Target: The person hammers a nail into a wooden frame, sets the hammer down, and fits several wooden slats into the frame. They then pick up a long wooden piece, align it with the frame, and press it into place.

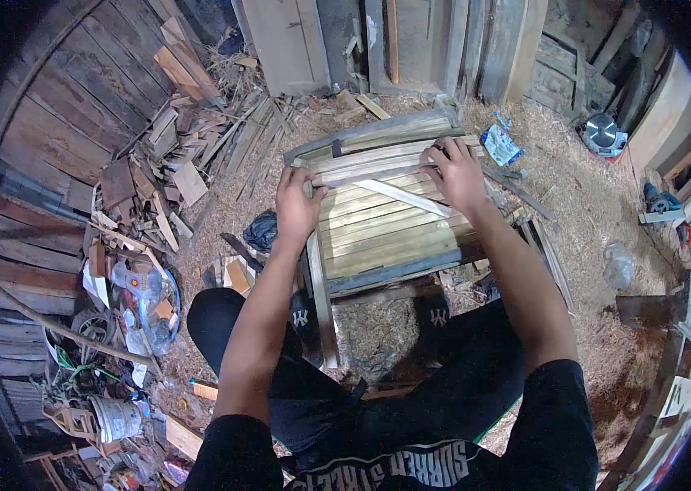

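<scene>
A short bundle of wooden slats [378, 162] lies crosswise between my hands. My left hand [298, 203] grips its left end, thumb on the near side and fingers curled over the top. At the other end my right hand [455, 173] has its fingers bent round the slats. Beneath them is a low slatted wooden panel [386, 229] with a dark front rail [399, 275]. A pale thin wood strip [404, 197] slants across the panel towards my right wrist. The undersides of the held slats are hidden.
Scrap wood [174, 176] is heaped on the left. A black plastic bag [260, 231] lies beside the panel. On the right are a blue-and-white packet [502, 146], a round metal-topped device [601, 133] and a blue power tool [659, 200]. Shavings cover the floor [583, 221].
</scene>
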Demonstrator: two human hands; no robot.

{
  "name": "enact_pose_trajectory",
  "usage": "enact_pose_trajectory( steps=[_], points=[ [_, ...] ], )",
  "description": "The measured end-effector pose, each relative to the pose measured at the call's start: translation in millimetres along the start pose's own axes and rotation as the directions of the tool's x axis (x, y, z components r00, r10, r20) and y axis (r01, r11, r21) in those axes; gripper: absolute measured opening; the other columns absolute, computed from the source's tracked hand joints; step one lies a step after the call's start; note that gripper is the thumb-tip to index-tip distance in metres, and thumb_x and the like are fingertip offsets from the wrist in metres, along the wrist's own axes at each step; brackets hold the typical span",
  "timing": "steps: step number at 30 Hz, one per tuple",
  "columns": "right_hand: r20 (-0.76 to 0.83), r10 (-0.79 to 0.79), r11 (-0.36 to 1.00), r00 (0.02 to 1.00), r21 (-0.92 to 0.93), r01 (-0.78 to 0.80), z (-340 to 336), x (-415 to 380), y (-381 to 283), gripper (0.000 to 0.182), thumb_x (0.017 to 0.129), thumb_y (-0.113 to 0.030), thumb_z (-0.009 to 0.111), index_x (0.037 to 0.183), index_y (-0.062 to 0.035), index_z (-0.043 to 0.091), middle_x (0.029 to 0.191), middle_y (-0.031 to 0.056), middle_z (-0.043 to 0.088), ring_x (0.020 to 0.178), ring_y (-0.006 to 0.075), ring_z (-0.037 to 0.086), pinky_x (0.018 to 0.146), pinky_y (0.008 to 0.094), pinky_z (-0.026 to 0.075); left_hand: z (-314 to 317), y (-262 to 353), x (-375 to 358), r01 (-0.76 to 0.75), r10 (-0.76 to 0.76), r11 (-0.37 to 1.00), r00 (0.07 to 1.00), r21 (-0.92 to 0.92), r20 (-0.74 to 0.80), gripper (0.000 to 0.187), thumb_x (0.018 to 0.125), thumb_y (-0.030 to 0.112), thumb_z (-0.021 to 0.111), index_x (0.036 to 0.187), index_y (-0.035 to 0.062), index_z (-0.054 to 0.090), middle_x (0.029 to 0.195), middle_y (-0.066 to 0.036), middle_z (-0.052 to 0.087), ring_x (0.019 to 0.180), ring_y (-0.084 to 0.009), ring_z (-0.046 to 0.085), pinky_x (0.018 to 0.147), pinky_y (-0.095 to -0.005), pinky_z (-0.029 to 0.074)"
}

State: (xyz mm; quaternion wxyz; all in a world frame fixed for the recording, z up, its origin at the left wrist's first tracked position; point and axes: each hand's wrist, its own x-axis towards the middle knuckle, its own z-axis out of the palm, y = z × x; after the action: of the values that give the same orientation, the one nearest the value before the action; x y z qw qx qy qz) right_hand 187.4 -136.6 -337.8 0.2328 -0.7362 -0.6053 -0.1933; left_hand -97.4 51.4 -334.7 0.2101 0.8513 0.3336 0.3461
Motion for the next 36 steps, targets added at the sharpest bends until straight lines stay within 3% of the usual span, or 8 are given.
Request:
enact_pose_trajectory(
  steps=[8,36],
  points=[
    [0.057,0.013,0.999,0.998,-0.035,-0.011,-2.4,-0.9,-0.8,0.028,0.090,-0.025,0.078,0.116,-0.0186,0.068,0.123,0.0056,0.061,0.122,0.0302,0.058,0.102,0.0520,0.048,1.8,-2.4,1.4,-0.001,0.001,1.000,1.000,0.001,0.005,0.036,0.076,0.008,0.089,0.103,0.0015,0.067,0.110,-0.020,0.066,0.109,-0.0431,0.065,0.096,-0.0477,0.052],
    [0.092,0.030,0.998,0.995,-0.062,-0.024,0.8,-0.7,1.2,0.033,0.090,-0.023,0.077,0.120,-0.0176,0.067,0.122,0.0084,0.061,0.121,0.0334,0.059,0.102,0.0529,0.049,3.0,-4.1,-0.3,0.016,-0.016,1.000,1.000,0.015,0.001,0.036,0.076,0.008,0.090,0.104,0.0024,0.069,0.110,-0.017,0.067,0.108,-0.0411,0.067,0.096,-0.0457,0.053]
  ],
)
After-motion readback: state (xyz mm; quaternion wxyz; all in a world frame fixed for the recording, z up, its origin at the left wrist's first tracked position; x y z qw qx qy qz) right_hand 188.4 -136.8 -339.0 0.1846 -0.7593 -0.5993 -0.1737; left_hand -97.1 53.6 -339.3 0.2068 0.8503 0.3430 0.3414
